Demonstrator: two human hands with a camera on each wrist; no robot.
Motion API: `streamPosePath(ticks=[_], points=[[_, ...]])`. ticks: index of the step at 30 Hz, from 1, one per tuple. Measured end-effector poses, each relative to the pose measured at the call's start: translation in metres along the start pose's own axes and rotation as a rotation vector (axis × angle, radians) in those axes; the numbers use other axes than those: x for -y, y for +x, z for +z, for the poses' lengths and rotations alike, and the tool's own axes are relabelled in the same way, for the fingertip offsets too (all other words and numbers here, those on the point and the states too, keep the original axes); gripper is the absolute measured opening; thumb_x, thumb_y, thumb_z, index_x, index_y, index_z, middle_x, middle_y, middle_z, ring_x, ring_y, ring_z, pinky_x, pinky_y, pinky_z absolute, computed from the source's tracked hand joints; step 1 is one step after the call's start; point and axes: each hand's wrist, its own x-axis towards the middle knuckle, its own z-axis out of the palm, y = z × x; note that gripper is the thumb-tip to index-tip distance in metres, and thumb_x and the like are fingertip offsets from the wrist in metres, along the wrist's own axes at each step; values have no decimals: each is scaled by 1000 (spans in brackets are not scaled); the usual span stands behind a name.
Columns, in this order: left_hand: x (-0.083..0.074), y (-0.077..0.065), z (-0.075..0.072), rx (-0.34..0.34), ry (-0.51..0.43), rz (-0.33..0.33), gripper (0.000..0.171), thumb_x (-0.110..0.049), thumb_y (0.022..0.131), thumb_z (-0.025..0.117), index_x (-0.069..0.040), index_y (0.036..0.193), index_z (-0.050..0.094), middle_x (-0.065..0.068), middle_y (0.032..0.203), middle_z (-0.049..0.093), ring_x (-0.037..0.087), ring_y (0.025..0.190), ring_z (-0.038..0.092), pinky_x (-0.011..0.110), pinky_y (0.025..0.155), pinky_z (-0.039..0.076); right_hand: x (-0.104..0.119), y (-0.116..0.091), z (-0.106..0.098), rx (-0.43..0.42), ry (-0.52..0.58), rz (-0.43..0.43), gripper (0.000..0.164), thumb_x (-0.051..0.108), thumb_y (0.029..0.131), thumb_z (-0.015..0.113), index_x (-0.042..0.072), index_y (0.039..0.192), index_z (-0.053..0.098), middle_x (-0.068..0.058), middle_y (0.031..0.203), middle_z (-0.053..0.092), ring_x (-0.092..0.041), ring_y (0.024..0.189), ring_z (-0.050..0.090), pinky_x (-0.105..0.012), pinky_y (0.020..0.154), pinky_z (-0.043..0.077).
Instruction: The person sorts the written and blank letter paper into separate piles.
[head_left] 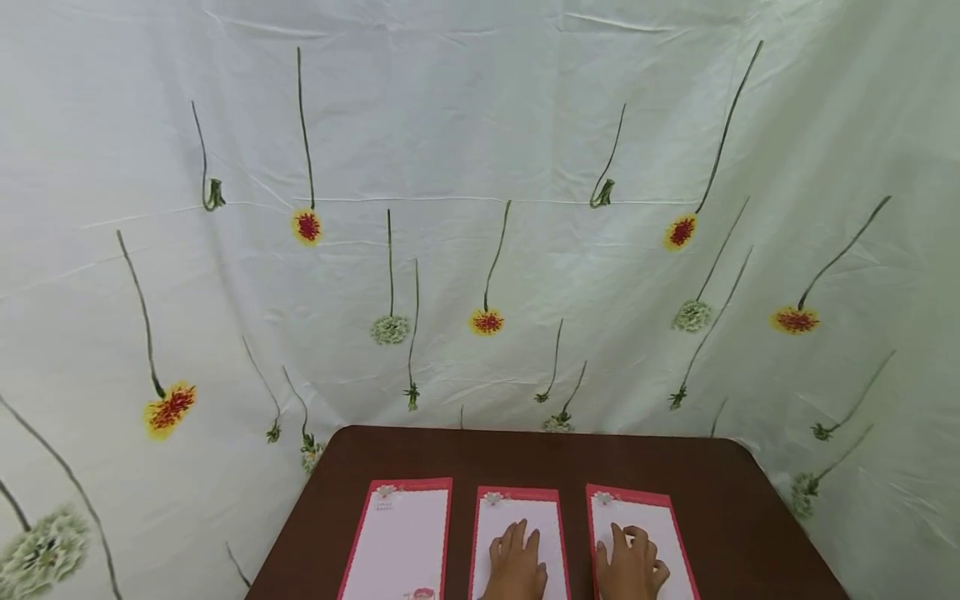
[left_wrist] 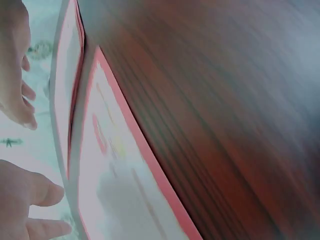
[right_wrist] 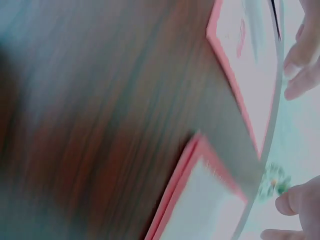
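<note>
Three tall white paper pads with red borders and a white flower at the top lie side by side on a dark brown table. My left hand [head_left: 516, 568] is over the middle pad [head_left: 543, 515], its fingers spread and pointing away from me. Over the right pad [head_left: 660, 522] my right hand [head_left: 628, 570] has its fingers apart and slightly bent. Neither hand holds anything. In the right wrist view the right pad [right_wrist: 202, 202] shows a thick, layered edge, with my right hand [right_wrist: 300, 210] near it. The left pad [head_left: 401, 542] has no hand on it.
The dark wooden table [head_left: 750, 533] has rounded far corners. Behind it and at both sides hangs a pale cloth [head_left: 450, 125] printed with upside-down red-yellow and white flowers on long stems. Small pink printing [head_left: 423, 594] shows low on the left pad.
</note>
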Motion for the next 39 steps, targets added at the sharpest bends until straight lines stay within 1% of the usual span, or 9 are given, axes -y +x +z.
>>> streamPosePath(ticks=[6,9,13,16,19,25,31,34,39], points=[[25,-3,-8,13,-39,-116,48,-23,90,75,5,127,65,24,144,53,42,133,48,63,104,37,22,-6,14,144,-52,-2,42,26,93,74,-3,123,70,-25,126,56,-46,118,50,-69,89,36],[37,-4,-9,4,-68,-178,52,-22,90,76,11,128,64,27,146,51,46,136,46,66,105,35,30,-9,23,170,-90,0,43,28,91,77,-3,121,71,-25,126,57,-44,118,50,-68,89,37],[48,-8,-7,-47,-38,-252,57,-25,87,80,13,127,64,29,146,52,46,136,46,67,106,35,37,-15,32,183,-133,-1,41,29,88,80,-1,115,73,-24,124,58,-42,116,51,-67,89,39],[52,-12,-6,-65,-19,-297,57,-26,86,81,12,126,64,27,145,53,45,136,47,66,107,35,41,-18,36,223,-155,14,41,30,88,79,-2,114,73,-23,125,58,-42,117,52,-67,92,39],[55,-15,-5,-75,-27,-313,54,-25,85,80,10,124,64,26,143,54,44,135,47,65,106,34,46,-19,38,278,-173,36,43,31,91,78,-4,114,72,-23,127,57,-43,120,51,-69,95,37],[58,-17,-1,-95,-65,-328,49,-20,87,76,9,125,65,25,142,55,43,133,47,66,104,34,53,-21,39,279,-144,32,40,29,92,77,-6,111,72,-22,126,58,-42,120,50,-68,95,36],[57,-15,-8,-74,-211,-373,42,-13,90,73,11,123,66,25,144,52,45,137,42,70,106,30,57,-22,43,274,-138,37,38,29,91,78,-4,108,72,-20,123,59,-40,118,50,-66,94,36],[56,-13,-12,-60,-281,-425,37,-12,92,72,10,121,66,24,143,51,44,137,41,70,106,28,58,-23,46,284,-140,42,40,30,91,78,-4,110,71,-20,123,59,-40,117,51,-65,94,36],[57,-9,-13,-118,-341,-515,30,-8,90,73,8,114,68,23,137,53,46,132,43,69,103,30,59,-23,49,278,-106,40,39,29,91,78,-4,109,71,-19,121,59,-40,116,51,-65,93,36]])
